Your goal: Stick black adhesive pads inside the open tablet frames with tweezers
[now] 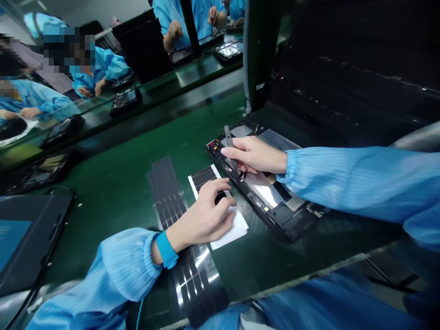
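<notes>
Directly under the closed grip of the right hand [254, 155] on black tweezers [229, 146], an opened tablet [292, 224] lies on the table [113, 256], long axis slanting down rightward, nearer that hand than the left hand [202, 215], which lies flat on a white-backed adhesive sheet [202, 178].

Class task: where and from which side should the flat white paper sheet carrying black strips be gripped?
Probably pinch its bare white lower corner, coming from the right: that corner sticks out past the left hand and shows no black strips, while the sheet lies flat on the green mat.
</notes>
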`<state>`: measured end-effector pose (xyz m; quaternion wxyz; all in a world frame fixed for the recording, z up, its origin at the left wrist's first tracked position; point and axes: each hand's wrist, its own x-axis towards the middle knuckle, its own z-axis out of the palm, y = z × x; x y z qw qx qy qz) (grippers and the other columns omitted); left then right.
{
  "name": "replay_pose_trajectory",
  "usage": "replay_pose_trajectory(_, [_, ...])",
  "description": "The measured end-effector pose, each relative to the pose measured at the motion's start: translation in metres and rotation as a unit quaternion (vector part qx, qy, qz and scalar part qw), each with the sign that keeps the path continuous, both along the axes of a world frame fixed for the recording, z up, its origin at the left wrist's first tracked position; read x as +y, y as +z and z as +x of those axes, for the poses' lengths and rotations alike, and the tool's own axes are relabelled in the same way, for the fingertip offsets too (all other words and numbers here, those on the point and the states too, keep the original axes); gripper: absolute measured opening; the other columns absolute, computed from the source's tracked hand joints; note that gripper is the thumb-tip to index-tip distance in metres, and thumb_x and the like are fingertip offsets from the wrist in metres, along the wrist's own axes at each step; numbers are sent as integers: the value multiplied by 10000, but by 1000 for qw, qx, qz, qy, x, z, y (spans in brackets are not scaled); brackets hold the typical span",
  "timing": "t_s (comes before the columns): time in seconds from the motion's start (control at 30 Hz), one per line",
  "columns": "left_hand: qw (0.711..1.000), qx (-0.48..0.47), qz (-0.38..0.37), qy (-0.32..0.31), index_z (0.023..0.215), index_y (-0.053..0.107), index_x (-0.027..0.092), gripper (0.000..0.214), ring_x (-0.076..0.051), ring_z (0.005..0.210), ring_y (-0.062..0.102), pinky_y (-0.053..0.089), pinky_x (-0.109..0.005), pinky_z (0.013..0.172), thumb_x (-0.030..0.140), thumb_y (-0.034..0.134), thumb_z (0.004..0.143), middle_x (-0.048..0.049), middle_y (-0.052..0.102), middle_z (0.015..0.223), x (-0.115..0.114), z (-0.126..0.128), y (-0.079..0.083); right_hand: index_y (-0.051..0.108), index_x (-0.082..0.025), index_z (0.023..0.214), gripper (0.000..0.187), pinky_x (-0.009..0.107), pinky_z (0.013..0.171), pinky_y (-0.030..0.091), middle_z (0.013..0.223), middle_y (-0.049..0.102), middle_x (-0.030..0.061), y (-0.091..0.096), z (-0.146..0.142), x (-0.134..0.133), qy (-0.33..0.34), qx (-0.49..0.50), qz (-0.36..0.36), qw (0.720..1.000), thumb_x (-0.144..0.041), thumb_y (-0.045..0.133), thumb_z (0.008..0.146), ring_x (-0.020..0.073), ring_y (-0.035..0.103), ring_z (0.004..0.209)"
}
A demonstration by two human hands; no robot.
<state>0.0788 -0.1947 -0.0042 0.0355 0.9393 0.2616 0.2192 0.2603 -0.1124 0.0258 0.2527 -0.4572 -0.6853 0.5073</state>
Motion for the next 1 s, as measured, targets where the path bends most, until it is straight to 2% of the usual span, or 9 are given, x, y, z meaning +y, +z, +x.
replay_pose_trajectory(0.2, [1000,8,2,0,916,435,154,157,-280,1157,443,484,-476,906,126,514,783,-141,452,1050,0,2,-1,438,-159,720,275,147,240,246,410,463,-67,-8,0,10,31,8,52,998,-347,489,914,41,373,253])
replay_pose_trajectory(0.5, [1000,9,3,-7,896,466,151,142,-293,1149,462,493,-470,871,105,513,771,-139,489,1015,0,2,2,439,-165,705,255,151,280,269,386,449,-78,-9,0,8,-2,-16,113,993,-295,470,922,45,401,268])
replay_pose_trajectory(0.73, [999,22,14,-18,900,477,131,127,-292,1140,462,492,-470,878,102,506,780,-149,486,1015,1,2,1,420,-174,687,267,180,304,267,386,451,-71,-7,-1,7,-15,-32,114,993,-293,448,925,58,405,274])
replay_pose_trajectory(0.83, [999,36,19,-30,923,471,139,141,-310,1199,424,471,-510,903,104,481,787,-170,496,1061,1,2,1,420,-170,684,267,185,326,274,389,453,-69,-6,-2,6,-12,-40,128,991,-283,442,925,57,399,279])
replay_pose_trajectory(1.0, [992,98,-7,-84,973,482,110,209,-340,1268,364,405,-554,976,99,459,766,-250,455,1212,2,6,5,424,-163,660,276,198,422,311,400,440,-58,-7,-3,7,-14,-53,162,985,-257,445,919,66,433,359])
